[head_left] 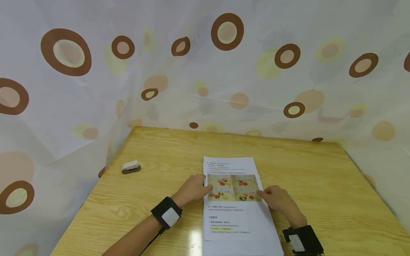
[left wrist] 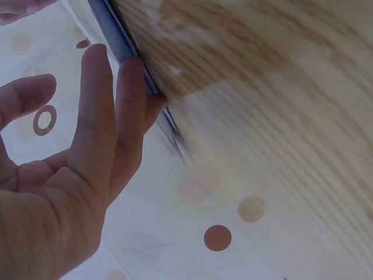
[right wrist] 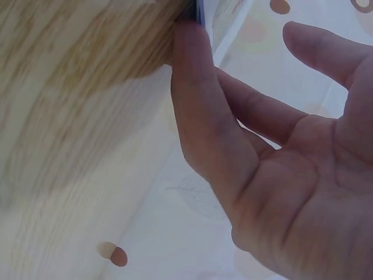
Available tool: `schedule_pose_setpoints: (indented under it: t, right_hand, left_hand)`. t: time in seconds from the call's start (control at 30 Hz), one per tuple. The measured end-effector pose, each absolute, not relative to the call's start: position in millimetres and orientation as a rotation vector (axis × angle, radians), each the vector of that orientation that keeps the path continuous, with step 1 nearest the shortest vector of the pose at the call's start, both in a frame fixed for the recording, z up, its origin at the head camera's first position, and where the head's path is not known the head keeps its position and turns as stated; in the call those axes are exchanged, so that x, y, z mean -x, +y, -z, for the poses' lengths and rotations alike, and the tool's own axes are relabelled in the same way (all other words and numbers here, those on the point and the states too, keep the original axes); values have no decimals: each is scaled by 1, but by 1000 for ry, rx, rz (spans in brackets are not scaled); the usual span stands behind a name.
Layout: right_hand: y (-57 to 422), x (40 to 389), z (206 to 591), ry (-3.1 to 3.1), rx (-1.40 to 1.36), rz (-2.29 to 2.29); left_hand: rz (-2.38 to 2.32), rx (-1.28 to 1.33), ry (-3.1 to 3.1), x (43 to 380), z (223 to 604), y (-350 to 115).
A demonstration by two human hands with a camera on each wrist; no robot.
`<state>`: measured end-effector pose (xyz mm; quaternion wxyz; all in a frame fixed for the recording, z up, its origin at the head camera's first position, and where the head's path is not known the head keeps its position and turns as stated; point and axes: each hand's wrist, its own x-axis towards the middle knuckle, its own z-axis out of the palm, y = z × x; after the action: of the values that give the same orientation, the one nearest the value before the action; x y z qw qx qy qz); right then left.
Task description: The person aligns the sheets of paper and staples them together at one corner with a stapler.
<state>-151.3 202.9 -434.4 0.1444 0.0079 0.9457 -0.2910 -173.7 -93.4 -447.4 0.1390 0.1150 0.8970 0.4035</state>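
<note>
A stack of printed paper sheets (head_left: 235, 224) lies on the table before me, its top sheet bearing text, yellow highlights and a colour picture of fruit-like shapes. My left hand (head_left: 193, 188) is at the stack's left edge. In the left wrist view its fingertips (left wrist: 131, 67) touch the sheets' side, with the thumb held apart. Across from it, my right hand (head_left: 278, 200) meets the right edge. The right wrist view shows a fingertip (right wrist: 192, 35) against the sheets' edge (right wrist: 200, 13) and the thumb raised away. Both hands have extended fingers.
A small white and grey stapler (head_left: 131, 166) lies on the wooden table (head_left: 166, 149), left of the paper. A pale curtain (head_left: 205, 64) with brown and yellow circles hangs around the table's back and sides. Each wrist wears a black band (head_left: 166, 212).
</note>
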Motion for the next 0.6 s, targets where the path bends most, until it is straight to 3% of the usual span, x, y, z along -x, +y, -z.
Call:
schedule_pose_setpoints:
  t: [0.6]
  right_hand:
    - [212, 119, 425, 2539, -133, 925]
  left_hand:
    - [-1151, -360, 2608, 163, 445, -95]
